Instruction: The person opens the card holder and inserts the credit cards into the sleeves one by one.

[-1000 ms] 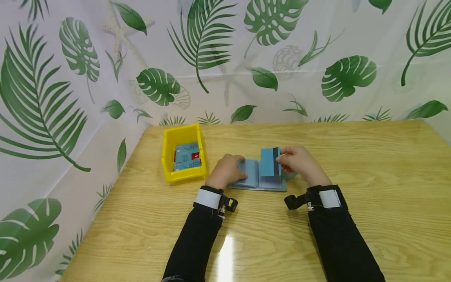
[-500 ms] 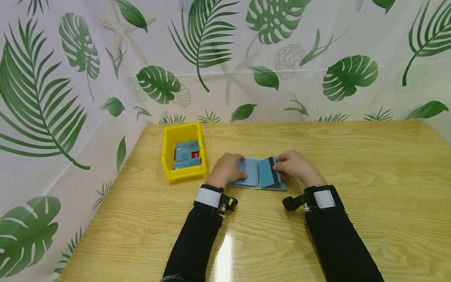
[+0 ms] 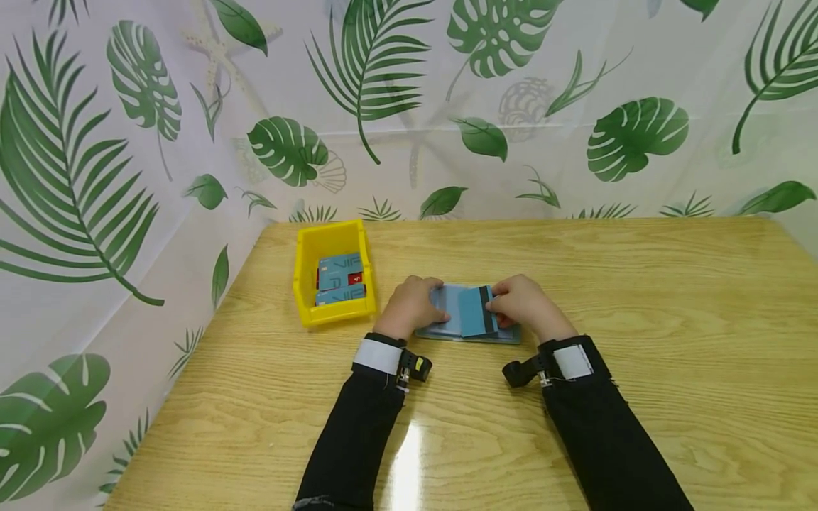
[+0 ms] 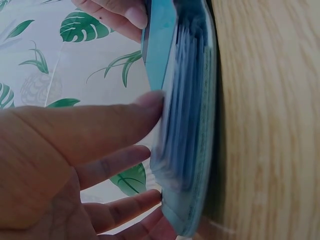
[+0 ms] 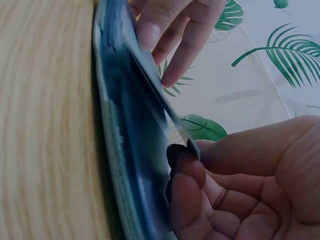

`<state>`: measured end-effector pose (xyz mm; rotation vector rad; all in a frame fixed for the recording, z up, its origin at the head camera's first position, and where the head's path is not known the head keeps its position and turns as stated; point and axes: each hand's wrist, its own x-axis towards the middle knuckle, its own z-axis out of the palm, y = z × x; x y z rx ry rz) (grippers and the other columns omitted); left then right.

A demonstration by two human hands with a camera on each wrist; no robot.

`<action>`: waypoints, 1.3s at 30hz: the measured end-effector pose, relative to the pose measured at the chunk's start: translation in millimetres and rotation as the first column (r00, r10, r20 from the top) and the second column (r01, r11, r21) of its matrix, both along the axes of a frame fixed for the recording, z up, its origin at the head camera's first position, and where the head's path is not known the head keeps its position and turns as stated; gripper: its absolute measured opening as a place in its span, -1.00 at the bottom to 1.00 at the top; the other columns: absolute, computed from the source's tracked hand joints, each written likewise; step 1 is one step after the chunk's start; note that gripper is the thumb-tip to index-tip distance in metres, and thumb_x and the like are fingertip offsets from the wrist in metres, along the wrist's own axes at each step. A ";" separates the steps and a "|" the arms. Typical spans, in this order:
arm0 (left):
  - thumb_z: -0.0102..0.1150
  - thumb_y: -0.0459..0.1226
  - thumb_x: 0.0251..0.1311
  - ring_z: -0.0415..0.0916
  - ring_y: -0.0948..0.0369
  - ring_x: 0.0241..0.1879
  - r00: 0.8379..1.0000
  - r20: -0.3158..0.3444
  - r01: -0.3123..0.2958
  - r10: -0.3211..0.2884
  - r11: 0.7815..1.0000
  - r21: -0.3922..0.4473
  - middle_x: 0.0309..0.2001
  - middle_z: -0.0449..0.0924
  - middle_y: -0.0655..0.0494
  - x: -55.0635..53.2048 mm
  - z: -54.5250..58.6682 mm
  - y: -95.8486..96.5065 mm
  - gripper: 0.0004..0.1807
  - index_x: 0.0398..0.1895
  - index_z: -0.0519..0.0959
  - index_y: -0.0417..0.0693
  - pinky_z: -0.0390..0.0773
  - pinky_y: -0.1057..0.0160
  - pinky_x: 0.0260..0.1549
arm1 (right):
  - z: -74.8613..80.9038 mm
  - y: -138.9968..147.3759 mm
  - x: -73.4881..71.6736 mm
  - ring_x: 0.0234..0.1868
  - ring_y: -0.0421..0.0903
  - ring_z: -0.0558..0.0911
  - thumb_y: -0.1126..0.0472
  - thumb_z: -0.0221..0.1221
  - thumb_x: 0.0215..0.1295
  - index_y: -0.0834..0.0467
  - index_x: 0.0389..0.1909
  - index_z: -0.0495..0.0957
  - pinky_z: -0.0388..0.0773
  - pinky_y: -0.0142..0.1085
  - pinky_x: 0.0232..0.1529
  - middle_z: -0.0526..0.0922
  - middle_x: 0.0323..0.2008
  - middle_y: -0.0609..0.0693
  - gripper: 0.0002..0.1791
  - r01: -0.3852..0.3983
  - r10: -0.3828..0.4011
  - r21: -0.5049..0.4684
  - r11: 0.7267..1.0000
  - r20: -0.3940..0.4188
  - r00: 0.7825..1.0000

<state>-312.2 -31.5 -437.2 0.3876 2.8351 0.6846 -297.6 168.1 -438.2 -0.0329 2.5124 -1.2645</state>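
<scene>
An open card holder (image 3: 451,297) with pale blue covers and clear sleeves lies on the table. My left hand (image 3: 411,306) holds its left half, thumb pressed on the sleeves. The stack of sleeves (image 4: 182,110) shows edge-on in the left wrist view, the fingertips along the holder's edge. My right hand (image 3: 527,306) pinches a blue card (image 3: 471,312) by its black-striped right edge. The card slants over the holder's middle, its left end overlapping the left-side sleeves. In the right wrist view the thumb and fingers grip the card's edge over the holder's right side.
A yellow bin (image 3: 339,314) stands left of the card holder, several blue and red cards (image 3: 340,272) inside. The wooden table (image 3: 639,284) meets a leaf-printed cloth (image 3: 409,177) at the back and left.
My right hand has carried the card down and leftward, from above the holder's right half to its middle, tilting it on the way. The left hand has stayed on the holder.
</scene>
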 end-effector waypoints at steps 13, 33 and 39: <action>0.44 -0.15 0.07 0.42 -0.02 0.14 1.000 -0.004 0.006 -0.006 1.000 0.017 0.20 0.44 -0.13 -2.4 -1.2 -2.3 -0.30 0.32 0.45 0.01 0.46 0.05 0.08 | 5.3 12.1 0.0 -0.36 -0.03 0.60 0.37 0.04 0.39 0.53 0.33 0.20 0.63 -0.21 -0.27 0.42 0.14 0.49 -0.45 -0.015 0.016 0.031 0.999 -0.028 0.999; 0.43 -0.17 0.09 0.37 0.02 0.20 0.999 0.032 -0.019 0.018 0.999 0.033 0.24 0.42 -0.09 -4.8 -1.5 -3.1 -0.32 0.32 0.45 0.04 0.41 0.05 0.16 | 8.2 19.8 0.2 -0.40 -0.06 0.53 0.33 -0.02 0.43 0.49 0.36 0.19 0.52 -0.20 -0.27 0.50 0.03 0.39 -0.45 -0.063 0.062 -0.038 0.997 -0.033 0.998; 0.43 -0.18 0.09 0.38 0.03 0.21 0.999 0.040 -0.021 0.019 0.999 0.037 0.25 0.43 -0.08 -4.4 -1.0 -2.9 -0.33 0.32 0.46 0.04 0.40 0.06 0.17 | 7.7 15.2 1.7 -0.43 -0.07 0.53 0.35 0.01 0.40 0.54 0.33 0.18 0.56 -0.21 -0.29 0.51 -0.06 0.35 -0.44 -0.077 0.077 -0.008 0.997 -0.010 0.997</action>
